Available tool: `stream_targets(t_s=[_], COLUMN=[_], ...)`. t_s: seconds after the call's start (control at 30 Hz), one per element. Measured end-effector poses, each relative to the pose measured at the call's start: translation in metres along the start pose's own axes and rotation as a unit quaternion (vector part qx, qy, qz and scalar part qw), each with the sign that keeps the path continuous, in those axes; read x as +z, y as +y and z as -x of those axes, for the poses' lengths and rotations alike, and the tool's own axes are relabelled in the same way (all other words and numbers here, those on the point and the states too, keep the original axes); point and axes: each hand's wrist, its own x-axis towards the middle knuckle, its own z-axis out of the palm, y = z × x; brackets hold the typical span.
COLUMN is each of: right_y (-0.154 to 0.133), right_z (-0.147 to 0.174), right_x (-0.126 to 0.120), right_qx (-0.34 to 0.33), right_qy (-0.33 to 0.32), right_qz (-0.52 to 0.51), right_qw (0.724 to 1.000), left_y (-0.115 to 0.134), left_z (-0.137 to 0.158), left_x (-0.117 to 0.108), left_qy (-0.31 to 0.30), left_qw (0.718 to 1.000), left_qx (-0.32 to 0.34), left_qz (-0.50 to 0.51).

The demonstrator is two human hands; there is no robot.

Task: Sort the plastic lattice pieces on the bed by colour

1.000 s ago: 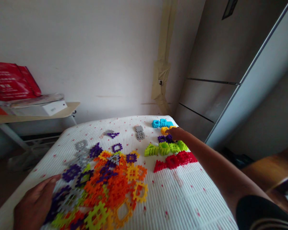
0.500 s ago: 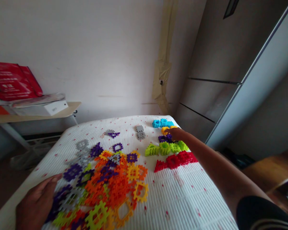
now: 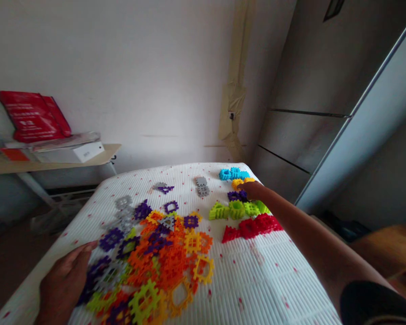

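Observation:
My right hand [image 3: 254,190] reaches across to the far right of the table, its fingers curled against a yellow interlocking block [image 3: 237,184]; the grip is partly hidden. Just in front of it lie purple blocks [image 3: 235,196], and cyan blocks [image 3: 226,174] sit behind. Nearer are a row of lime green blocks [image 3: 237,210] and a row of red blocks [image 3: 249,228]. My left hand [image 3: 66,280] rests at the left of a mixed pile of orange pieces [image 3: 171,262], purple pieces and others. Its fingers are stretched out, with nothing visible in them.
Two grey pieces [image 3: 202,186] lie mid-table on the white quilted cloth [image 3: 274,280]. Pale grey pieces [image 3: 123,203] are left of the pile. A side desk [image 3: 111,152] bears a red bag [image 3: 34,116] and a white box. A grey cabinet [image 3: 307,135] stands right.
The whole view has shifted slightly, so everything appears a little farther right. My right hand stays at the yellow blocks, and my left hand remains beside the pile.

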Motion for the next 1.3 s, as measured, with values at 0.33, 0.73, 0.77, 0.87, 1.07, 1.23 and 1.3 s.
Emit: stream_targets(t_s=[0.33, 0.73, 0.77, 0.87, 1.07, 1.23, 1.3], right_y=[-0.01, -0.162, -0.172, -0.19, -0.199, -0.201, -0.202], right_z=[0.019, 0.119, 0.124, 0.132, 0.13, 0.128, 0.128], right_x=[-0.03, 0.0, 0.007, 0.03, 0.058, 0.06, 0.059], right_qx=[-0.021, -0.306, -0.315, -0.335, -0.367, -0.365, -0.363], right_qy=[0.073, 0.175, 0.182, 0.229, 0.299, 0.325, 0.333], right_qz=[0.012, -0.157, -0.159, -0.154, -0.16, -0.163, -0.163], right_qw=[0.997, 0.923, 0.918, 0.901, 0.866, 0.857, 0.855], left_y=[-0.014, 0.055, 0.062, 0.085, 0.138, 0.172, 0.177], left_z=[-0.002, 0.026, 0.028, 0.031, 0.043, 0.055, 0.057], left_x=[0.007, 0.007, 0.008, 0.013, 0.031, 0.062, 0.075], left_qy=[0.043, 0.008, -0.005, -0.047, -0.148, -0.239, -0.253], left_qw=[0.991, 0.934, 0.929, 0.916, 0.889, 0.854, 0.85], left_qx=[0.116, 0.357, 0.369, 0.397, 0.431, 0.423, 0.406], left_qz=[0.046, -0.012, -0.016, -0.024, -0.051, -0.186, -0.22])
